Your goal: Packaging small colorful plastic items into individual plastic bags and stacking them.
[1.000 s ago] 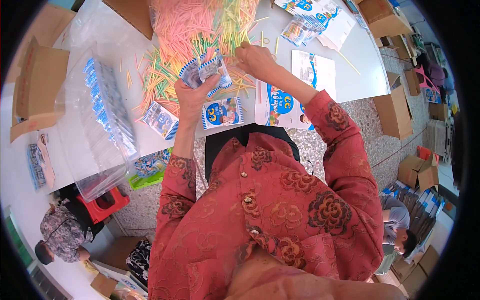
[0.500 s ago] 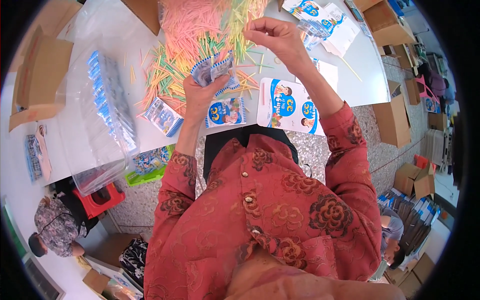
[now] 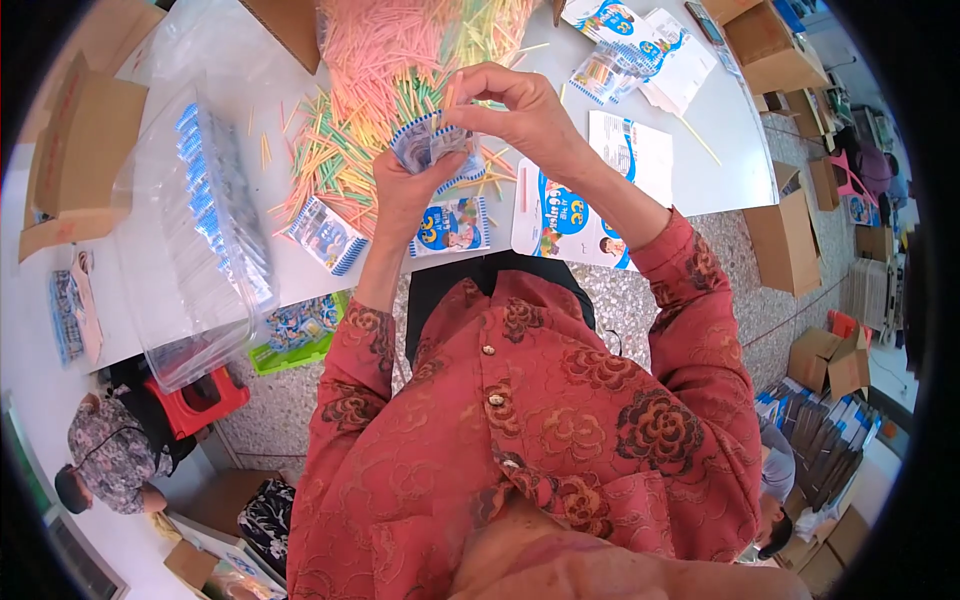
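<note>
My left hand [image 3: 408, 195] is closed round a small blue-and-white plastic packet [image 3: 415, 145], its mouth spread wide and facing up. Just above that mouth, my right hand [image 3: 515, 118] pinches a thin pale-orange stick [image 3: 448, 97] between thumb and fingers. A loose heap of thin pink, green, yellow and orange sticks [image 3: 340, 150] spreads behind and left of the packet. Close to my body lie two more printed packets, one tilted packet [image 3: 328, 236] on the left and one flat packet [image 3: 452, 226] beside a printed white card [image 3: 560, 212].
A clear plastic bin [image 3: 150, 290] with a row of blue-edged packets [image 3: 205, 180] stands at left. Cardboard boxes [image 3: 85, 150] flank the table. More packets [image 3: 605, 72] and cards lie far right. A green crate [image 3: 295, 350] and red stool [image 3: 205, 400] are below; other people work behind.
My right hand has come down and left from over the heap to the packet's mouth, bringing a stick. The left hand has shifted slightly right, still gripping the packet.
</note>
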The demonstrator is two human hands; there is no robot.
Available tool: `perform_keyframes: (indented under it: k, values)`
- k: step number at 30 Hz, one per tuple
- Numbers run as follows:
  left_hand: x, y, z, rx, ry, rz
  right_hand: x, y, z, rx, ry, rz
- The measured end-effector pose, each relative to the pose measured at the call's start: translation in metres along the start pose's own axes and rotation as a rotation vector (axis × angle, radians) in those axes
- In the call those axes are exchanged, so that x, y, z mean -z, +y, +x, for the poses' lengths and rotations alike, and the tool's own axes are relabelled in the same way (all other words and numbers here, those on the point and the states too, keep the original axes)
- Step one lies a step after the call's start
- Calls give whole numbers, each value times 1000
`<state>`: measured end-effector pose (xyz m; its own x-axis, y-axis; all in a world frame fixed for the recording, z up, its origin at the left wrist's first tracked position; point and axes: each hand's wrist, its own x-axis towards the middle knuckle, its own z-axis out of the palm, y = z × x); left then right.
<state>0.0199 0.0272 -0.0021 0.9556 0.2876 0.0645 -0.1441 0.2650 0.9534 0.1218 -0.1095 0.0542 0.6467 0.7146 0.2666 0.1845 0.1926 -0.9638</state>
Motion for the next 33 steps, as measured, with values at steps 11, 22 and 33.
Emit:
perform_keyframes:
  k: [11,22,33]
  values:
    - [-1,9,-2,15,20,-24,11,-1,-8,-154,-82,102]
    - [6,11,-4,61,59,-91,26,2,-16,27,159,12]
    - [0,4,-1,102,185,-102,84,69,-37,-23,435,-27]
